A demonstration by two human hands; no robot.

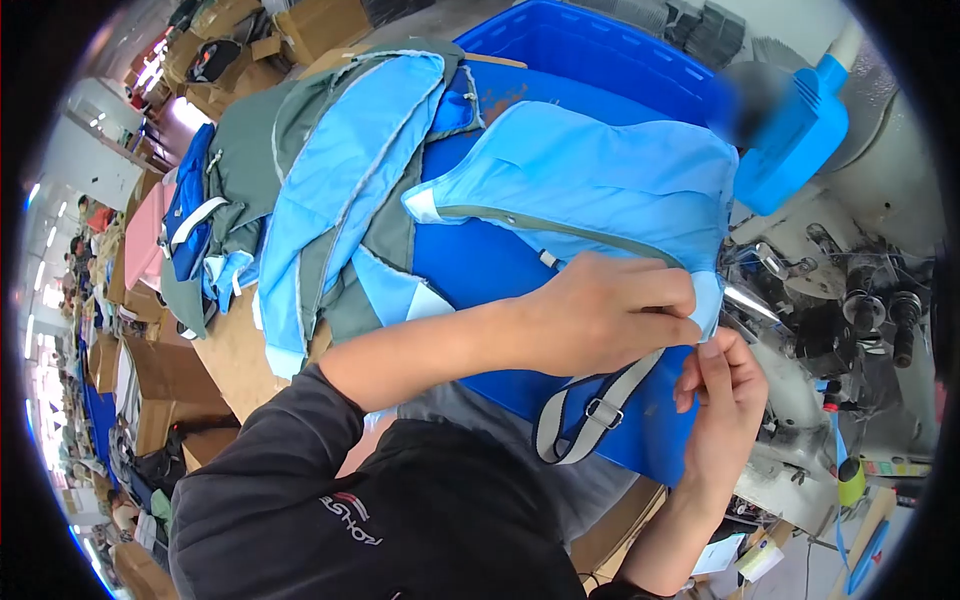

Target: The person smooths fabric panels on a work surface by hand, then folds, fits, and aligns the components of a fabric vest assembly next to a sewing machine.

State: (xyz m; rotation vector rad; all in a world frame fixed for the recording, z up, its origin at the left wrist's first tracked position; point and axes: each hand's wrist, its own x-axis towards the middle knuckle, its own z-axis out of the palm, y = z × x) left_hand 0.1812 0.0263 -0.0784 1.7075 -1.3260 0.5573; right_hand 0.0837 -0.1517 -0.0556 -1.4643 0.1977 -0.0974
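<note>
A light blue fabric panel (pixel 600 165) with a grey-green zip edge lies across the blue work surface (pixel 455 275). My left hand (pixel 615 310) is closed, its fingers pinching the panel's narrow corner at the right edge. Just below, my right hand (pixel 725 385) pinches the tip of that same corner between thumb and finger, its other fingers curled. A black-and-white webbing strap (pixel 590 415) with a slider buckle hangs in a loop under my left wrist. Whether the strap joins the panel is hidden by my hands.
Grey-green and light blue sewn pieces (pixel 350 190) are heaped on the left. A blue plastic bin (pixel 600 50) stands behind the panel. Sewing machine parts (pixel 860 300) and a bright blue plastic part (pixel 800 135) border the right side. Cardboard boxes (pixel 170 385) sit at far left.
</note>
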